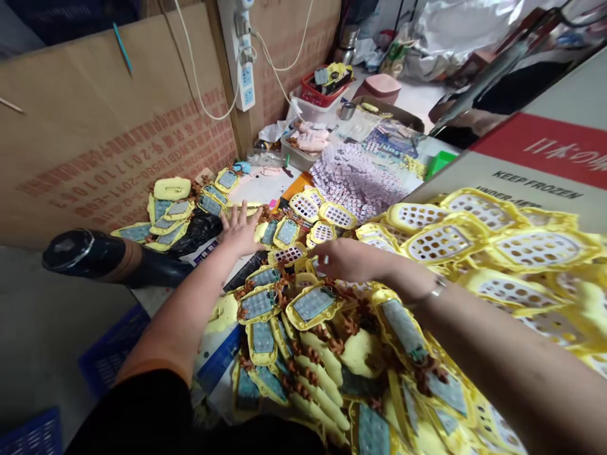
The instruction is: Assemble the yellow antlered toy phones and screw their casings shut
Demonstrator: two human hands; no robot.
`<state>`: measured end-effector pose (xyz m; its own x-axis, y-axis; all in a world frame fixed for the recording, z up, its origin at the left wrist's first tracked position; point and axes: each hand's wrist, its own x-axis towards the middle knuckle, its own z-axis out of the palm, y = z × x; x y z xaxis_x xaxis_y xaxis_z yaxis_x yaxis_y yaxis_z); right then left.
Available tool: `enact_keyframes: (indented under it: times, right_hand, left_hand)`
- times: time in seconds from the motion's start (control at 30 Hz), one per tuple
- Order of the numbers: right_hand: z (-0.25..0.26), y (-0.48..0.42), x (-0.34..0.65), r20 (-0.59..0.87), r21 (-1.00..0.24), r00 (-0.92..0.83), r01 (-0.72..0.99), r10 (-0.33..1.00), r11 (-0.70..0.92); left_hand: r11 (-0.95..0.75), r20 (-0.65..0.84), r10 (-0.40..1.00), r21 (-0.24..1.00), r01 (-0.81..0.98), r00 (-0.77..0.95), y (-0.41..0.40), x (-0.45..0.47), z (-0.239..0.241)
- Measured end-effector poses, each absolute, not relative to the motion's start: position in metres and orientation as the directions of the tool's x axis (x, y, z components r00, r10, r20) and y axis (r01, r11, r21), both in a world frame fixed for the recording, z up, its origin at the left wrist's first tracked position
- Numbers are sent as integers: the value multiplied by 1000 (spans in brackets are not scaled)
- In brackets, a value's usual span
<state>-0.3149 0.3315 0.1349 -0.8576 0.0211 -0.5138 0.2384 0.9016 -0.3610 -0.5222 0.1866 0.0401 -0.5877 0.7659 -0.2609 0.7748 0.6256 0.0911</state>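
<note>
My left hand reaches out with its fingers spread, over a yellow plastic casing at the far edge of the pile. Whether it touches that casing I cannot tell. My right hand hangs over the middle of the pile with its fingers curled together; what they hold, if anything, is hidden. Close to its fingertips lies a yellow casing with a holed white panel. Below the hands are several yellow casings with grey-blue circuit panels and brown figures on them.
More holed casings are heaped at the right against a white carton. Small white pieces lie heaped behind. A cardboard wall carries a power strip. A black wrapped roll sticks out at the left.
</note>
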Motion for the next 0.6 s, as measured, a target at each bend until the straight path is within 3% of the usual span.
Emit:
enact_keyframes:
  times: [0.07, 0.17, 0.4, 0.6]
  right_hand:
    - [117, 332, -350, -514, -323, -857, 224, 28, 919]
    - [84, 332, -394, -497, -254, -865, 217, 65, 942]
    - [42, 324, -437, -402, -151, -915, 50, -16, 987]
    - [37, 327, -439, -433, -66, -901, 27, -4, 997]
  left_hand:
    - [591, -344, 758, 2, 806, -555, 201, -535, 35]
    - [598, -431, 718, -22, 801, -547, 215, -541, 35]
    - [602, -397, 734, 7, 798, -550, 226, -545, 39]
    - [601, -404, 756, 116, 791, -515, 228, -570, 42]
